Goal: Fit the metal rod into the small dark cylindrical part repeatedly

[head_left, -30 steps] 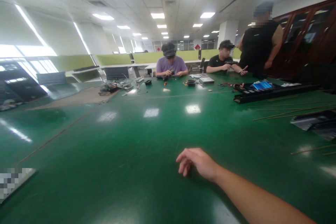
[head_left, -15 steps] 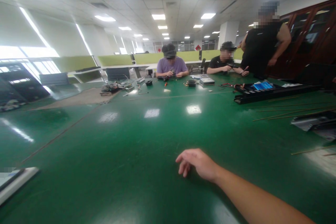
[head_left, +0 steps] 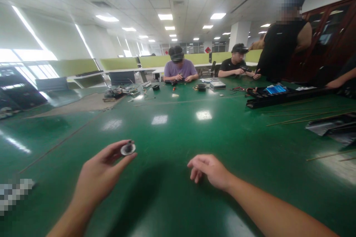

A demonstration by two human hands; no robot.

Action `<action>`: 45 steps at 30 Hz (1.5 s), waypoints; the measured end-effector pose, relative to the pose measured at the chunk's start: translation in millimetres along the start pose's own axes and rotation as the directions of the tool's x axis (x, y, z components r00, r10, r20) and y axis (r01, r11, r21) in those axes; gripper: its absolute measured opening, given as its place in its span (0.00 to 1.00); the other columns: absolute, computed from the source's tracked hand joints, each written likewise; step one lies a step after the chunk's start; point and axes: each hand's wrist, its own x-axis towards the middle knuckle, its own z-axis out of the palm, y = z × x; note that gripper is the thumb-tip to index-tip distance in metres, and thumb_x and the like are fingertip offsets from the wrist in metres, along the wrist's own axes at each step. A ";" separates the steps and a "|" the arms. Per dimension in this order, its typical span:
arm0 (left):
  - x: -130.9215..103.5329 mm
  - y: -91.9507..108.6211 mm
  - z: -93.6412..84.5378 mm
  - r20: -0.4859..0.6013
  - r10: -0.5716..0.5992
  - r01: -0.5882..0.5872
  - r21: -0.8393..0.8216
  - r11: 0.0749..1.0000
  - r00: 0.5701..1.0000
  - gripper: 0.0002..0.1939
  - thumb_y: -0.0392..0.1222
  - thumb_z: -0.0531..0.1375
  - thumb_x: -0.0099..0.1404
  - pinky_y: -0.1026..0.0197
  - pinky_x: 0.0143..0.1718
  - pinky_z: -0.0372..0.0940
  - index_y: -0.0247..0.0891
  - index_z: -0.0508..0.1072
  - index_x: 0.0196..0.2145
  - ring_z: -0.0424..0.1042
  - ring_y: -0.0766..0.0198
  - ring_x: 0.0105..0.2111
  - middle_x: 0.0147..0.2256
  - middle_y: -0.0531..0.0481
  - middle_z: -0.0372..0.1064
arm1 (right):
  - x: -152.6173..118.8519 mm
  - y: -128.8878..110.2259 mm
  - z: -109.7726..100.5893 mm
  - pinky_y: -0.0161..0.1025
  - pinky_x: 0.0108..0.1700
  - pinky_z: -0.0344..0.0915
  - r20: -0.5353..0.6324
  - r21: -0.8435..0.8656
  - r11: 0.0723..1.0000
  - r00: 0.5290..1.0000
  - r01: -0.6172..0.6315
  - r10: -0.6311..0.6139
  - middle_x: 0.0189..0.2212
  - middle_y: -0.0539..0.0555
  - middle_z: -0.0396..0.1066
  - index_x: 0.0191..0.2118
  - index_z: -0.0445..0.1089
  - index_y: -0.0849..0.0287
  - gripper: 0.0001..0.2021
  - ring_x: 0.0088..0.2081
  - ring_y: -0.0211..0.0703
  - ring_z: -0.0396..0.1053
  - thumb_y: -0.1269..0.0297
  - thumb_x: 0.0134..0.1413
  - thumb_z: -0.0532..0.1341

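Note:
My left hand is raised above the green table, thumb and fingers pinching a small round piece with a white rim and a dark centre. What kind of piece it is, I cannot make out. To the right, my right hand hovers low over or rests on the tabletop, its fingers loosely bent and somewhat apart. Nothing shows in that hand, though its palm is hidden.
At the left edge lies a pale, blurred-out object. Thin rods and black rails are on the right. Across the table sit two people with small parts; a third person stands beyond. Loose electronics lie far left.
My left hand has come into view from the lower left with the round piece. My right hand has barely moved. An arm of another person now shows at the right edge.

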 end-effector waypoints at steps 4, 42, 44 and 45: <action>11.2 47.7 63.7 0.185 0.269 -0.208 -0.292 0.934 0.945 0.17 0.48 0.63 0.63 0.55 0.45 0.72 0.41 0.74 0.48 0.76 0.58 0.40 0.43 0.48 0.76 | 3.8 2.4 -10.3 0.37 0.32 0.65 -0.197 -0.082 0.996 0.980 -0.025 0.008 0.28 0.53 0.75 0.40 0.71 0.61 0.10 0.26 0.39 0.70 0.61 0.54 0.63; -25.6 42.4 140.0 0.536 0.110 0.353 -0.682 0.640 0.837 0.23 0.40 0.70 0.52 0.58 0.46 0.68 0.36 0.75 0.46 0.73 0.56 0.43 0.43 0.44 0.74 | 4.6 7.4 -5.8 0.33 0.31 0.64 -0.207 -0.245 0.970 0.976 0.015 -0.067 0.31 0.47 0.70 0.50 0.63 0.57 0.27 0.29 0.35 0.67 0.76 0.40 0.67; -27.2 42.5 141.3 0.551 0.103 0.392 -0.701 0.596 0.828 0.23 0.41 0.70 0.54 0.59 0.43 0.68 0.36 0.71 0.47 0.74 0.58 0.40 0.40 0.46 0.74 | 4.3 6.7 -5.6 0.33 0.31 0.64 -0.211 -0.250 0.968 0.975 0.008 -0.062 0.31 0.46 0.70 0.50 0.63 0.57 0.28 0.29 0.36 0.67 0.76 0.39 0.67; -27.7 42.2 141.7 0.552 0.109 0.395 -0.707 0.587 0.826 0.21 0.43 0.68 0.57 0.60 0.40 0.68 0.36 0.70 0.46 0.74 0.60 0.36 0.37 0.47 0.74 | 4.3 6.4 -5.6 0.33 0.31 0.64 -0.213 -0.250 0.968 0.975 0.003 -0.058 0.32 0.47 0.70 0.49 0.63 0.57 0.28 0.29 0.36 0.67 0.77 0.38 0.67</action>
